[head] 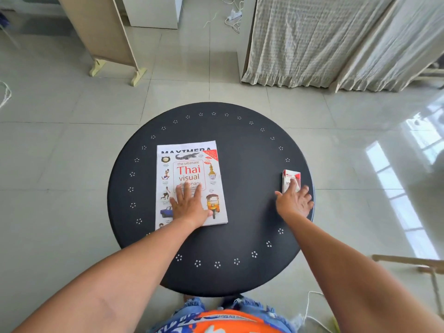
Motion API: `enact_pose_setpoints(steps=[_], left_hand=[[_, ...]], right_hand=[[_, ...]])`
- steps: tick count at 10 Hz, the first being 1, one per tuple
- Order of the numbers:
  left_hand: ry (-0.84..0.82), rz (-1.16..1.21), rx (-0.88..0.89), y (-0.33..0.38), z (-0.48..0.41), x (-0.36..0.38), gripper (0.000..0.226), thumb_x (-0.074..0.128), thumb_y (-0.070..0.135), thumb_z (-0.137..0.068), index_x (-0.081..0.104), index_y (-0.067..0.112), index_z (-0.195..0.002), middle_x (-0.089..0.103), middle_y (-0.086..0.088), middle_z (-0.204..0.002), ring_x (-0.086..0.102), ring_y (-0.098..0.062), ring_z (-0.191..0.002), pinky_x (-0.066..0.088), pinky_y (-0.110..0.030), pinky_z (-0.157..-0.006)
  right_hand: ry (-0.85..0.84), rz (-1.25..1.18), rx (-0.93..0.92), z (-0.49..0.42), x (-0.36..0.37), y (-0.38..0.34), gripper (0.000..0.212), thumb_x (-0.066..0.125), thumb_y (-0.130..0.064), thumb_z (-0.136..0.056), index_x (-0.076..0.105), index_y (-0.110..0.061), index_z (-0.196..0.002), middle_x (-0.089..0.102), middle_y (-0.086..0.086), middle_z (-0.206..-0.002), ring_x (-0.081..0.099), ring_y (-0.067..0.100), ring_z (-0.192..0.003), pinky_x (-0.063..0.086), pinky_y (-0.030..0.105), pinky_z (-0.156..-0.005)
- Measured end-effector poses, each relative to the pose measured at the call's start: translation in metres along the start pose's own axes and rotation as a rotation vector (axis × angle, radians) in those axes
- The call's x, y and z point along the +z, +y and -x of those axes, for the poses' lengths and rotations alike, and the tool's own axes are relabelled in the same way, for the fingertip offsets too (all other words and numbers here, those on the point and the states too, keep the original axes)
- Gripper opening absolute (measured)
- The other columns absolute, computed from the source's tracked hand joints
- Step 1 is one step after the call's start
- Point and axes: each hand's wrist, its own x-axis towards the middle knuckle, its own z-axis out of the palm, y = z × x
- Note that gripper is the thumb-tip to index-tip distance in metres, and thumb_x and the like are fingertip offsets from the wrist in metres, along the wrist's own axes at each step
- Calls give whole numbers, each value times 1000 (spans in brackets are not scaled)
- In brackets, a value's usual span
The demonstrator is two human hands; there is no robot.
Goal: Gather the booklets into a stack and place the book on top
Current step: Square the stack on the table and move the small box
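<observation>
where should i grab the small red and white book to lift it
Pinch the small book across its two long sides, coming from above and its near end. It lies flat on the table near the right edge, with the right hand already on that end.

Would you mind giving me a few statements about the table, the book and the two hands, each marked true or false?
1. The left hand lies flat on the cover of the book. True.
2. The book sits directly on the bare table. False: printed paper shows beneath it, sticking out at its far edge.
3. The right hand touches the small red and white box. True.
4. The box rests on top of the book. False: it is apart from the book, near the table's right edge.
5. The table is square and white. False: it is round and black.
</observation>
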Motion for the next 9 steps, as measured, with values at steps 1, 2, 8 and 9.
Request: enact_pose_setpoints(steps=[1,2,8,9], left_hand=[[-4,2,8,-2,0,3,94,53,57,-85,-4,32,-155,-19,-9,-163,-19,-33,-148,-2,-54,-119],[7,-8,17,-6,1,8,93,50,60,-86,-7,32,-155,-22,-7,-162,-22,-31,-148,-4,-52,-119],[-1,-37,31,-10,-2,12,93,43,65,-87,-12,33,-154,-24,-6,-161,-25,-29,-147,-5,-51,-119],[-1,-33,33,-10,-1,12,92,43,65,-87,-12,33,-154,-24,-6,-161,-25,-29,-147,-5,-51,-119]], right_hand=[[-5,-12,10,-3,0,4,55,50,-41,-97,32,-22,-146,41,19,-143,41,36,-130,28,47,-108],[15,-44,32,-3,5,11,53,49,-36,-97,33,-20,-145,49,19,-136,43,35,-126,30,47,-104],[78,-251,12,3,6,-3,52,57,-36,-88,46,-13,-133,51,18,-130,45,37,-124,35,44,-103],[23,-328,-146,35,12,-19,53,56,-38,-85,46,-17,-132,49,15,-123,47,36,-118,42,44,-100]])
